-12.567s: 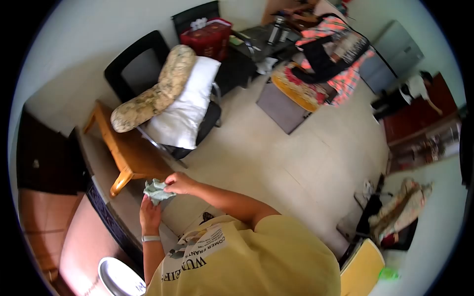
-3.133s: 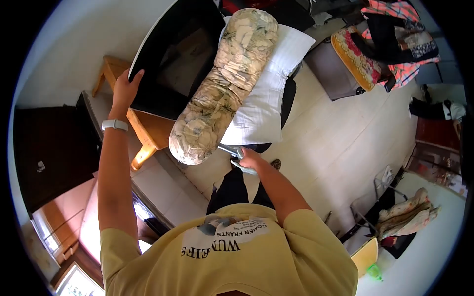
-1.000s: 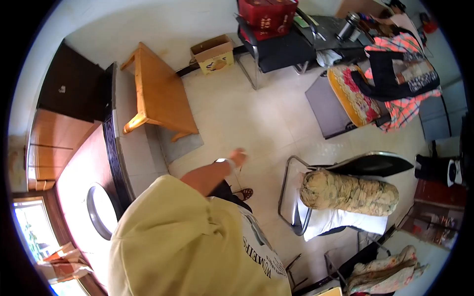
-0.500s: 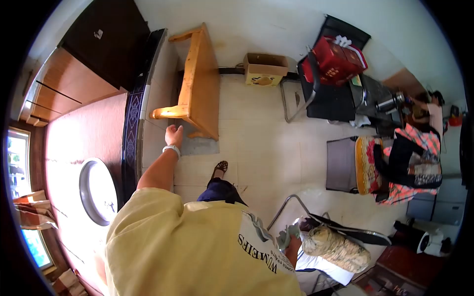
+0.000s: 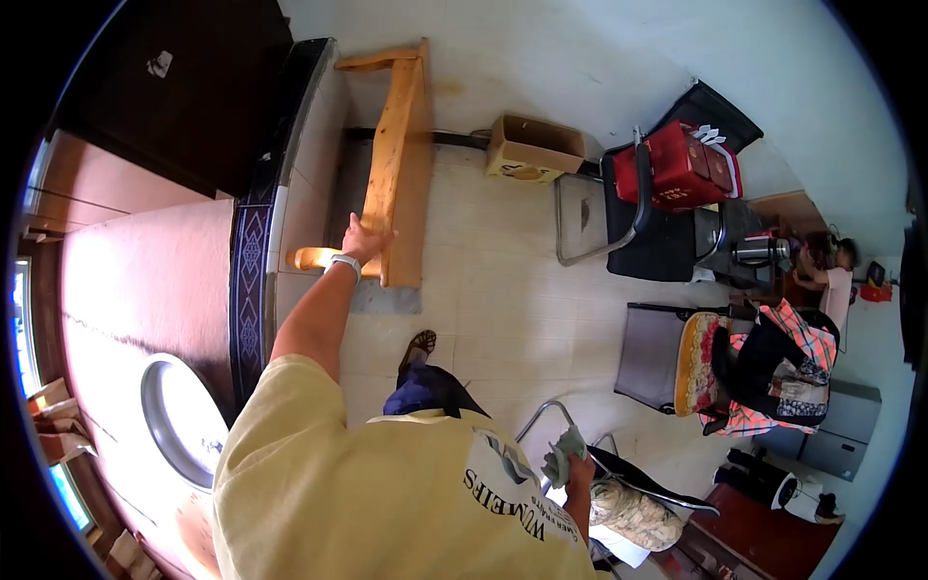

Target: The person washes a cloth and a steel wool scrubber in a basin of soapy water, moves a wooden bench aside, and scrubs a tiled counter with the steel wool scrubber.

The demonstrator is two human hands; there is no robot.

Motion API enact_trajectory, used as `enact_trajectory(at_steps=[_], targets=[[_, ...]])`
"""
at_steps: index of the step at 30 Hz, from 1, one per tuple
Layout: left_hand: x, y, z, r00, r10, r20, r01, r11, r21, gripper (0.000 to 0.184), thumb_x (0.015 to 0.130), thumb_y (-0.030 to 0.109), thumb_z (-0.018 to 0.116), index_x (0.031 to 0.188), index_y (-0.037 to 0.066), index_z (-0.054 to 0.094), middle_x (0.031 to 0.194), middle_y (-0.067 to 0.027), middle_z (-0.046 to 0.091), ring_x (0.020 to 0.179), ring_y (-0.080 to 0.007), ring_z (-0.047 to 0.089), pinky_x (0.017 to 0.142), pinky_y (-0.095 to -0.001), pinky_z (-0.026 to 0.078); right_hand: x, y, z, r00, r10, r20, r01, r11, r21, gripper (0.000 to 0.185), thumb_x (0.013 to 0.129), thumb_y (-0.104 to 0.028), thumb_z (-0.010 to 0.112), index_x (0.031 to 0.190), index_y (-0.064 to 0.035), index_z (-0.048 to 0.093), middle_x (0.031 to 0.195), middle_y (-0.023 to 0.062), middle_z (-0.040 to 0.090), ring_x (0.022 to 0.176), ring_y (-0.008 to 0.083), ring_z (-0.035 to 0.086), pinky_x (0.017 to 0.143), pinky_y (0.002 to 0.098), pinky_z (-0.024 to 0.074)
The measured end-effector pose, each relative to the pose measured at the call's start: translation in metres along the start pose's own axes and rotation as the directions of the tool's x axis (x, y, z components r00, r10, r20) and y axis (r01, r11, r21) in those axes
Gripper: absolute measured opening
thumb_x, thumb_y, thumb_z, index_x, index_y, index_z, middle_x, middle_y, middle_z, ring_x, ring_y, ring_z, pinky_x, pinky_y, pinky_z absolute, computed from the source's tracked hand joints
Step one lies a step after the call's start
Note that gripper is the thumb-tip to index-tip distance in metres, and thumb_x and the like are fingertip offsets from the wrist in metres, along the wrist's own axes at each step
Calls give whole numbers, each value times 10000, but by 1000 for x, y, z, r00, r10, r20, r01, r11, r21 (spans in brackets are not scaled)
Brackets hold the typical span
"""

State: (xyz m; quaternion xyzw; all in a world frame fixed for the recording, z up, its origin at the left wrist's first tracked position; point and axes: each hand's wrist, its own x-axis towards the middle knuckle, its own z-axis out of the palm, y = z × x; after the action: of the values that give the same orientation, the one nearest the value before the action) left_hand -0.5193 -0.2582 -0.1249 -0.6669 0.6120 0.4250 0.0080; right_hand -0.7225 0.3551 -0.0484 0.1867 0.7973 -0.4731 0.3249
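Orange-brown wood: one low table (image 5: 406,184), upper left of centre, its legs pointing toward the left of the frame, beside a tiled ledge. Left hand (image 5: 362,240), with a pale wristband (image 5: 346,262), laid over the table's near edge, lower end; whether the fingers close round the edge cannot be told.

Grey-green cloth (image 5: 563,458), one, crumpled, lower centre-right; gripped in the right hand (image 5: 580,474), which is partly hidden by the body.

Patterned bolster (image 5: 633,515), lower right, just beyond the right hand, against a white cushion (image 5: 619,544).

Cardboard box (image 5: 527,166), open-topped, upper centre, by the wall.

Black chair (image 5: 650,244), metal-framed, upper right; on its seat, a red container (image 5: 677,172).

Grey chair (image 5: 650,358), right of centre, with a floral cushion (image 5: 694,365); bright checked cloth (image 5: 788,314) beside it.

Metal basin (image 5: 149,406), round, lower left, on a pinkish surface (image 5: 145,280).

Two other people: one (image 5: 833,287) at far upper right, one (image 5: 797,493) at lower right.
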Motion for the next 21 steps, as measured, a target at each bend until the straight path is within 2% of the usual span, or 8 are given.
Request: enact_trajectory(at_steps=[4,6,9,12,14,18,20,21], targets=[[7,16,-3,990,-56,129,63,997,-49,1204,553,447,762,1352,-12,-12,1193,-173,479,1104,-235,483,929,-286,382,-1,7,-11,999,40,-21,-40,999,-10,293,702,-25,558,994,-4,540,873,99,587,747,203,574,644,323,483],[18,13,0,990,-53,131,61,996,-64,1209,545,416,776,1353,-6,-19,1192,-170,480,1092,-226,494,913,-279,398,-4,8,-15,999,48,-24,-48,999,-7,301,702,-25,561,1001,-1,536,873,100,587,751,205,575,644,325,484],[32,1,12,997,-11,82,19,995,-100,1188,518,409,785,1356,21,38,1211,-174,457,1108,-244,477,919,-293,398,-1,14,-22,993,78,-83,-84,994,-68,313,701,-24,562,1011,5,530,883,106,587,761,211,580,638,328,489],[31,2,14,991,-103,89,107,994,-40,1156,485,403,794,1344,51,105,1234,-181,420,1127,-268,456,924,-312,398,-3,7,-15,993,78,-92,-89,989,-122,309,699,-19,560,1005,5,535,883,109,589,766,212,584,631,324,493],[22,7,14,995,-88,-40,87,996,-23,970,511,371,774,1250,12,260,1118,-165,521,1028,-261,533,858,-314,448,-21,-20,2,987,121,-109,-136,980,-144,294,698,-3,545,992,5,544,870,108,593,749,213,588,630,325,495],[23,6,26,997,-73,-31,73,997,13,959,502,384,774,1230,8,276,1119,-172,519,1027,-262,534,853,-315,450,-21,-27,4,992,124,26,-123,992,-27,274,704,7,529,977,7,553,849,101,597,723,213,592,627,330,497],[11,21,31,989,-126,73,129,991,-38,997,498,409,777,1253,51,233,1242,-201,383,1157,-315,410,954,-349,363,-11,-16,0,999,52,17,-51,998,-44,261,710,11,517,968,10,555,838,101,598,699,215,592,620,337,500],[5,25,35,990,-125,65,126,992,-9,993,509,409,771,1255,43,227,1234,-199,390,1152,-312,416,947,-349,373,-9,-13,-1,999,50,20,-50,998,-43,261,710,11,517,968,10,555,838,101,598,699,215,592,620,337,500]])
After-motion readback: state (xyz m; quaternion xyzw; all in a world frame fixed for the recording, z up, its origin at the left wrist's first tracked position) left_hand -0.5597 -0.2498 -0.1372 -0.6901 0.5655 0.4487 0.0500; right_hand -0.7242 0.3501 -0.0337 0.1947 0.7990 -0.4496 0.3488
